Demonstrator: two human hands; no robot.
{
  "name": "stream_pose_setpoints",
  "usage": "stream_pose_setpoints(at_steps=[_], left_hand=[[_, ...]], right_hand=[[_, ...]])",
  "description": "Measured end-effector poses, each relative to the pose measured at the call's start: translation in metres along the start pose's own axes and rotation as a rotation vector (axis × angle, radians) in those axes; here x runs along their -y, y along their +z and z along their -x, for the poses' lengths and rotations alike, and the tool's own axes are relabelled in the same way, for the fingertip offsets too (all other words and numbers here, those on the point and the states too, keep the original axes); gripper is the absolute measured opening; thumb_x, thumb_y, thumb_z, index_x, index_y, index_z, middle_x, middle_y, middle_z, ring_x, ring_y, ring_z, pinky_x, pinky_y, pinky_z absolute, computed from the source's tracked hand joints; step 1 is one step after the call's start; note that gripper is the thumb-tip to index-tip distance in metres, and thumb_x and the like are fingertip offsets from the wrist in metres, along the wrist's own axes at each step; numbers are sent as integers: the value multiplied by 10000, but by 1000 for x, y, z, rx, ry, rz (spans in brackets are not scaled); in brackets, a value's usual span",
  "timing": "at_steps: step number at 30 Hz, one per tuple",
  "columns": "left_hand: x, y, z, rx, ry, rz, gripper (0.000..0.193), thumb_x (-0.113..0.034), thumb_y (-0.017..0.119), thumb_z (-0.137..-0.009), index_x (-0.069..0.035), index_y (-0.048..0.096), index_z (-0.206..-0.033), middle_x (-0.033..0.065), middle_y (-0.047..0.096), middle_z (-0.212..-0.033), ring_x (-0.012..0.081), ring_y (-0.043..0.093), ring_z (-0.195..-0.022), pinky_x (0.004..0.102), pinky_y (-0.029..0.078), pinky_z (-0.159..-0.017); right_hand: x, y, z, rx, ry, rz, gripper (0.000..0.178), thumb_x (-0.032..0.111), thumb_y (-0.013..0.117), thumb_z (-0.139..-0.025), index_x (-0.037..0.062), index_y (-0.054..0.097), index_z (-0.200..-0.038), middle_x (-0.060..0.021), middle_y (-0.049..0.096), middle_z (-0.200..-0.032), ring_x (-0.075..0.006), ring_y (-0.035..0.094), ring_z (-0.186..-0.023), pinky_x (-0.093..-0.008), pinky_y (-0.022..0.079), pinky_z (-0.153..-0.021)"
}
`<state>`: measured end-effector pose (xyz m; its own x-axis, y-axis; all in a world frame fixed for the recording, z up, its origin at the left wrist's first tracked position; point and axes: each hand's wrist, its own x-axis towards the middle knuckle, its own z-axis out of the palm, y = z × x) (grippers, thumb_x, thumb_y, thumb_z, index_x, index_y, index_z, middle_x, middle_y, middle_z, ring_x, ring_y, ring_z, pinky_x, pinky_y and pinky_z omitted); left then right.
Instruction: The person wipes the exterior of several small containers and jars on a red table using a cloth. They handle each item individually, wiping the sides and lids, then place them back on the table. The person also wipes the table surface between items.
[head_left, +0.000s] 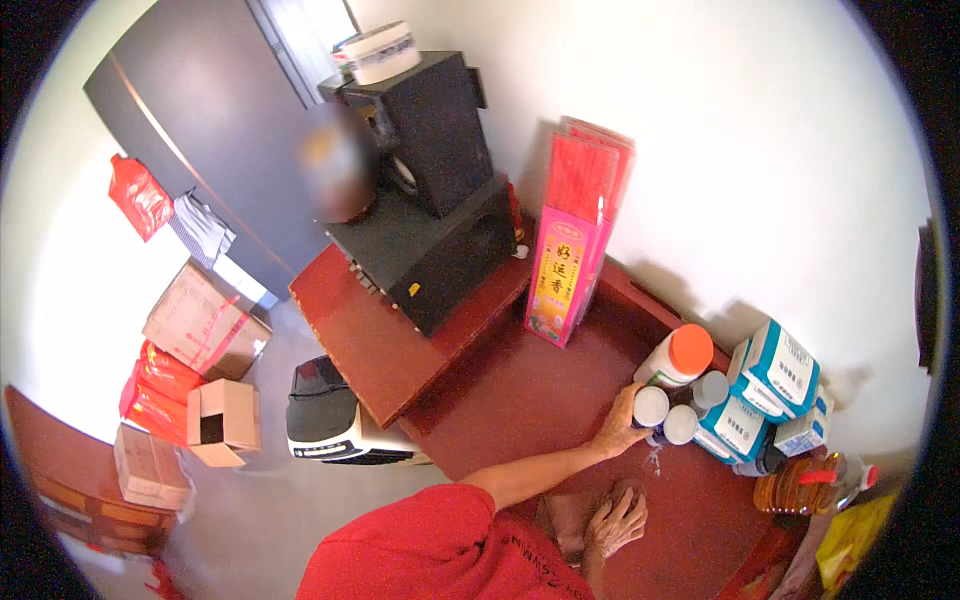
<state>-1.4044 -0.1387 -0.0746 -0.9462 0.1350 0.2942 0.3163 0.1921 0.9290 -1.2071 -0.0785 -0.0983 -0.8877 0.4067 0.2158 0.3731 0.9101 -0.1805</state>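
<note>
My left hand (622,422) reaches across the dark red tabletop with its fingers wrapped around a small bottle with a pale grey-white lid (651,406). Two more bottles with a whitish lid (681,425) and a grey lid (711,389) stand right beside it. Just behind is a larger white jar with an orange lid (690,350). Closer to my body, my right hand (614,522) lies with fingers spread over a brown, cloth-like thing (565,525), whose kind I cannot make out. Small pale marks show on the tabletop below the bottles.
Blue-and-white packs (783,368) and an oil bottle (812,484) stand at the right. Against the wall lean pink-and-red incense packets (570,240). A black speaker (430,130) occupies the desk's far left. Cardboard boxes (222,420) and a black-and-white appliance (322,415) sit on the floor.
</note>
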Motion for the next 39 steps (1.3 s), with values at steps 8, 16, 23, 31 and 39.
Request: stream_pose_setpoints(at_steps=[8, 16, 23, 31, 39], left_hand=[[-85, -115, 5, -285, 375, -358, 870, -234, 812, -622, -15, 338, -1319, 208, 410, -1242, 400, 404, -1160, 500, 306, -995], [-121, -409, -89, -1112, 340, -611, 951, -261, 831, -631, 50, 281, -1342, 214, 359, -1307, 344, 339, -1238, 424, 248, -1073], [-117, -502, -139, -1007, -21, -621, 1064, -456, 864, -539, 78, 349, -1301, 256, 431, -1272, 390, 397, -1204, 464, 324, -1024], [-91, -514, -162, -938, -224, -611, 933, -381, 850, -551, -9, 383, -1268, 176, 381, -1213, 375, 377, -1162, 555, 350, -943], [-102, -499, -116, -817, 127, -202, 785, -259, 838, -591, 15, 364, -1155, 190, 456, -1152, 319, 486, -1072, 418, 372, -942]], right_hand=[[6, -2, 2, 44, 40, 46, 463, 246, 536, -867, 150, 460, -1314, -99, 402, -1380, -319, 399, -1223, -493, 350, -924], [4, 13, 8, -12, 24, 113, 460, 276, 528, -887, 142, 455, -1321, -56, 399, -1402, -295, 397, -1237, -482, 362, -928], [21, 14, 29, 61, 99, 69, 571, 348, 554, -865, 128, 414, -1372, -66, 319, -1479, -321, 333, -1288, -538, 322, -964], [70, 18, 103, -19, -26, 17, 531, 277, 580, -799, 91, 506, -1291, -109, 400, -1421, -362, 400, -1190, -535, 354, -929], [84, 20, 119, -55, -106, -285, 460, 119, 555, -813, 10, 499, -1256, -182, 469, -1317, -364, 450, -1116, -483, 365, -949]])
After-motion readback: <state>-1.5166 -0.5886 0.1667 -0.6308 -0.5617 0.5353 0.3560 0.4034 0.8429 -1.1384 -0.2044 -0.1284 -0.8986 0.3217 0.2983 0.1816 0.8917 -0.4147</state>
